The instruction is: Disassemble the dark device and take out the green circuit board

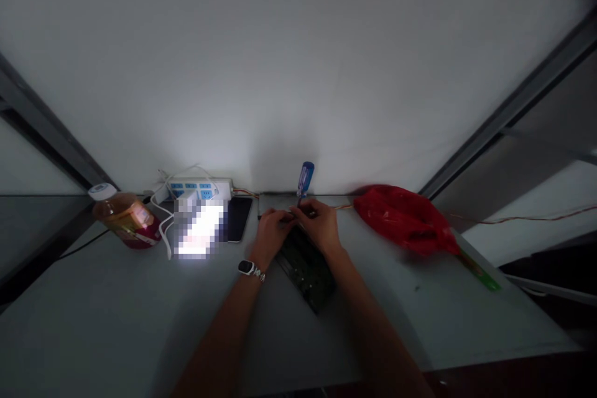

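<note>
A dark green circuit board (305,273) lies slanted on the table between my forearms. My left hand (271,235), with a watch (247,268) on its wrist, is at the board's far end. Its fingers are pinched together, and what is in them is too dark and small to make out. Close beside it, my right hand (321,225) is also closed over the far end. A screwdriver (305,178) with a blue handle rises from the right fingers, handle up and slightly tilted; its tip is hidden behind them.
To the left stand a drink bottle (125,217) and a white power strip (224,188) with cables, beside a bright pixelated patch. A dark phone (240,219) lies near my left hand. On the right rests a red plastic bag (403,217) with a green handle (480,270) sticking out. A wall (298,74) bounds the back.
</note>
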`<state>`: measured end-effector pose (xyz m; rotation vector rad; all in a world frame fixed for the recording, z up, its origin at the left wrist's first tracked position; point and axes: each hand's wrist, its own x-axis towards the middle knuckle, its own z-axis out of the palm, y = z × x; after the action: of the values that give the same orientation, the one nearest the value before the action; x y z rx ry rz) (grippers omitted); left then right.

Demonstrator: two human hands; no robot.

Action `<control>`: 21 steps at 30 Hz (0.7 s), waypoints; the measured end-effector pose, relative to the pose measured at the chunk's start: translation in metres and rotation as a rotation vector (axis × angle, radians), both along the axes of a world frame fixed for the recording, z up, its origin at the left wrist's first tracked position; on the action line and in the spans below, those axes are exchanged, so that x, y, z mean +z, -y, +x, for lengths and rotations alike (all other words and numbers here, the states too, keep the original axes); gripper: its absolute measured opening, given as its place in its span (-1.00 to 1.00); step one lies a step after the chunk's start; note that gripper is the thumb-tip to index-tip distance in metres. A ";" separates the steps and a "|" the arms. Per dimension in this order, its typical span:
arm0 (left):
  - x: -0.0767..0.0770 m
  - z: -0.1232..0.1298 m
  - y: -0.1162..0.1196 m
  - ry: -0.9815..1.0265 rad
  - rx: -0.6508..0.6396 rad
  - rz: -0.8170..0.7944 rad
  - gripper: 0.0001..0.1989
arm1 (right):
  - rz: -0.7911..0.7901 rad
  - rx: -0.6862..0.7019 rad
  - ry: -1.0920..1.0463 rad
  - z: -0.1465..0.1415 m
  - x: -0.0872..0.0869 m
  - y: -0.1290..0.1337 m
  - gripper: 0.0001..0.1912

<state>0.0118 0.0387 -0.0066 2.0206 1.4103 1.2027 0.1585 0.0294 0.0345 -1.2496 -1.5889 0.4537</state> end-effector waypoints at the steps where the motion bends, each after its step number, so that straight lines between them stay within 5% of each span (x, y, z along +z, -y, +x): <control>1: 0.000 0.000 0.000 -0.008 0.001 0.002 -0.86 | 0.004 0.000 0.007 0.000 0.000 0.000 -0.80; 8: 0.000 -0.010 0.000 -0.047 -0.201 0.037 -0.77 | -0.005 0.120 0.058 0.004 0.000 0.000 -0.76; 13: 0.001 -0.011 0.000 -0.052 -0.191 0.006 -0.78 | -0.030 0.230 -0.010 0.003 0.000 0.002 -0.70; 21: -0.001 -0.004 0.003 -0.026 -0.063 0.056 -0.84 | -0.008 -0.058 -0.034 -0.004 -0.001 0.001 -0.76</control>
<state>0.0080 0.0353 -0.0080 2.1090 1.3283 1.2064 0.1549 0.0281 0.0331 -1.2844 -1.5203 0.4430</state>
